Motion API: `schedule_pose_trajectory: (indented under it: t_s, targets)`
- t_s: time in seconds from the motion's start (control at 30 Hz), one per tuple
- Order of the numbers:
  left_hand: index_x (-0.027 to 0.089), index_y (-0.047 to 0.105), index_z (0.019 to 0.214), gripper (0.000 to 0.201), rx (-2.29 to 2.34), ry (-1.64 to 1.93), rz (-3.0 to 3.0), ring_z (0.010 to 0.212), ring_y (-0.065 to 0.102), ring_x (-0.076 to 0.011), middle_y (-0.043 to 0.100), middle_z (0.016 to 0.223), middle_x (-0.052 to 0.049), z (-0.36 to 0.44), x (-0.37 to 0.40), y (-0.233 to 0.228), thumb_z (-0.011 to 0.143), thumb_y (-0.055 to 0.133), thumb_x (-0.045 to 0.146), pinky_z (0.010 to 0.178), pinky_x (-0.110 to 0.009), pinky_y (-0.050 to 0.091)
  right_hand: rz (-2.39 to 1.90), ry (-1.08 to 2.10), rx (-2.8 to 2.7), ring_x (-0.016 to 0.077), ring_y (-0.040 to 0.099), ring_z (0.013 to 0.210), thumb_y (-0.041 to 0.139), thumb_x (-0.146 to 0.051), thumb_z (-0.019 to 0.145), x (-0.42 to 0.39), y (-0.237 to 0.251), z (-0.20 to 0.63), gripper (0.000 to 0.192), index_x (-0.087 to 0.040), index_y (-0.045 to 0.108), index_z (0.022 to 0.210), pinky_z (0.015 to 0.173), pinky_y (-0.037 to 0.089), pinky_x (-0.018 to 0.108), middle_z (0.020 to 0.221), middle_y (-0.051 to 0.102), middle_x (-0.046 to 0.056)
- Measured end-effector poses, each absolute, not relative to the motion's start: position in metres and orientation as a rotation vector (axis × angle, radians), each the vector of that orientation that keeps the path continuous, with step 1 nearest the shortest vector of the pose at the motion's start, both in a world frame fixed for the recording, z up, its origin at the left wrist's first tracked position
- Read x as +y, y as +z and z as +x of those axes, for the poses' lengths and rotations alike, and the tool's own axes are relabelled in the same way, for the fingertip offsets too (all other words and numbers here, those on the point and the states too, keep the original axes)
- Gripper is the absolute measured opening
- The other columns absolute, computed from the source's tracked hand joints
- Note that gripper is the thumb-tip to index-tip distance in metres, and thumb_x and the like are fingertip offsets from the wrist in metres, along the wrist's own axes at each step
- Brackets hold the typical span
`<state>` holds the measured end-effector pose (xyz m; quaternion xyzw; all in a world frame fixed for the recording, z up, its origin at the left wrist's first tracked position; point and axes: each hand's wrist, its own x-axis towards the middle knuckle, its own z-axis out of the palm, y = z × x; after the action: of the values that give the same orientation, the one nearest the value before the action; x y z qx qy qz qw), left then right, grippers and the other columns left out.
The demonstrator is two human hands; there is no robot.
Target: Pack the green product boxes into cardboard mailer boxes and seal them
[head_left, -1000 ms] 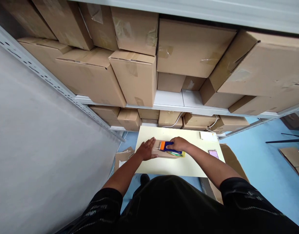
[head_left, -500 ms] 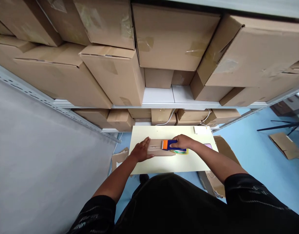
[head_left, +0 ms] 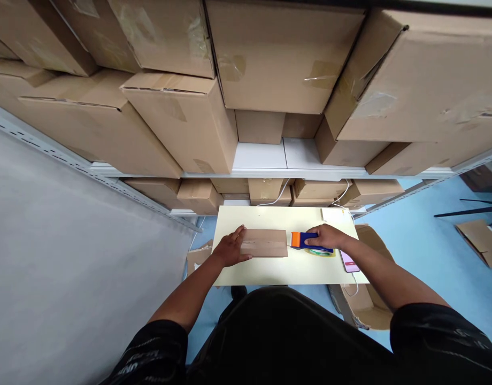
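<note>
On the pale yellow bench [head_left: 270, 270] lies a flat cardboard box [head_left: 266, 243], long side running left to right. The left hand [head_left: 229, 248] rests flat on its left end, fingers spread over the cardboard, not clasping anything. Just right of the box, the right hand [head_left: 326, 238] is closed over a tape dispenser [head_left: 304, 240] with a blue body and an orange front end; the orange end nearly touches the box's right edge, though whether they meet is hard to tell. The hand hides most of the dispenser, and only a greenish rim of its roll shows beneath. A phone [head_left: 348, 262] lies near the right wrist, partly covered by it. Beyond the bench stand shelves [head_left: 262, 158] stacked with cardboard cartons [head_left: 177, 115], many cut off by the picture's edge.
</note>
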<state>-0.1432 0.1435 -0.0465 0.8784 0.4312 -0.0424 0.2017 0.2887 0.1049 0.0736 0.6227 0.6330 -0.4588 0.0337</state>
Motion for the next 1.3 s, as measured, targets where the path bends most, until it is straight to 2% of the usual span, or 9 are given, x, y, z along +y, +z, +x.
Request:
schedule_pose_trajectory:
  t_s: [0.33, 0.6, 0.87, 1.1, 1.3]
  targets:
    - [0.019, 0.007, 0.169, 0.117, 1.205, -0.125, 2.456, 0.146, 0.046, -0.0405, 0.010, 0.175, -0.019, -0.146, 0.145, -0.052, 0.083, 0.064, 0.073, 0.118, -0.050, 0.039, 1.899, -1.405, 1.919, 0.0237, 0.073, 0.085, 0.071, -0.065, 0.080, 0.101, 0.062, 0.301, 0.052, -0.024, 0.080, 0.110, 0.077, 0.052, 0.029, 0.095, 0.081, 0.003]
    - [0.021, 0.004, 0.170, 0.118, 1.214, -0.136, 2.451, 0.146, 0.046, -0.0405, 0.010, 0.176, -0.017, -0.146, 0.145, -0.053, 0.083, 0.063, 0.074, 0.117, -0.050, 0.040, 1.885, -1.620, 1.854, 0.0259, 0.074, 0.089, 0.071, -0.068, 0.079, 0.097, 0.054, 0.321, 0.057, -0.024, 0.079, 0.114, 0.079, 0.054, 0.030, 0.099, 0.081, 0.004]
    - [0.025, 0.006, 0.170, 0.117, 1.222, -0.100, 2.440, 0.145, 0.047, -0.0402, 0.010, 0.176, -0.014, -0.145, 0.145, -0.052, 0.082, 0.067, 0.072, 0.117, -0.050, 0.042, 1.913, -1.421, 1.831, 0.0261, 0.073, 0.084, 0.072, -0.066, 0.077, 0.101, 0.040, 0.336, 0.052, -0.026, 0.081, 0.108, 0.078, 0.053, 0.032, 0.095, 0.081, 0.004]
    - [0.023, 0.003, 0.170, 0.118, 1.219, -0.132, 2.427, 0.148, 0.044, -0.0394, 0.008, 0.176, -0.015, -0.144, 0.145, -0.049, 0.083, 0.065, 0.072, 0.119, -0.050, 0.040, 1.857, -1.255, 1.862, 0.0251, 0.072, 0.084, 0.070, -0.061, 0.081, 0.110, 0.020, 0.318, 0.049, -0.025, 0.081, 0.112, 0.075, 0.050, 0.031, 0.097, 0.080, 0.006]
    - [0.021, 0.003, 0.170, 0.120, 1.223, -0.116, 2.410, 0.147, 0.045, -0.0395, 0.011, 0.175, -0.018, -0.144, 0.144, -0.051, 0.082, 0.067, 0.071, 0.118, -0.050, 0.041, 1.862, -1.186, 1.851, 0.0246, 0.073, 0.086, 0.068, -0.062, 0.083, 0.114, 0.004, 0.297, 0.047, -0.025, 0.081, 0.109, 0.073, 0.049, 0.029, 0.096, 0.079, 0.006]
